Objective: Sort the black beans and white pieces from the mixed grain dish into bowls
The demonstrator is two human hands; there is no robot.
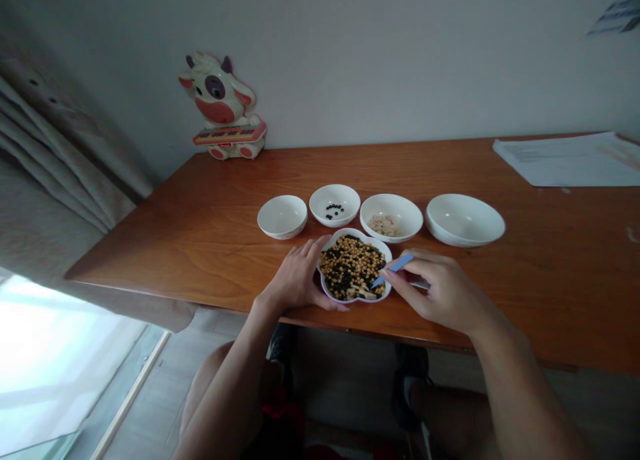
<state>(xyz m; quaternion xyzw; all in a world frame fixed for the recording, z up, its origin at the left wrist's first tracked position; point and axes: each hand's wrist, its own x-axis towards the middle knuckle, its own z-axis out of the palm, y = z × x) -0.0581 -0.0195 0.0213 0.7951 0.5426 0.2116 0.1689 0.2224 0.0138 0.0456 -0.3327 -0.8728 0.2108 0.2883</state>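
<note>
A scalloped white bowl (389, 253) stands near the table's front edge, filled with mixed yellow and black beans and some pale flat seeds at the near side. My left hand (300, 277) grips this bowl by its left rim, thumb at the front. Between the fingers of my right hand (440, 287) is a pair of blue tweezers (400, 263), its tip down at the pale seeds (361, 292). Behind stand small white bowls: one with a few black beans (334, 212), another with pale seeds or flakes (385, 225).
Two more white bowls, one at the left (283, 215) and a larger one at the right (466, 217), flank the row. A toy cow with a keyboard (225, 110) sits at the back left. Papers (575, 160) lie at the back right. A curtain (55, 160) hangs left of the table.
</note>
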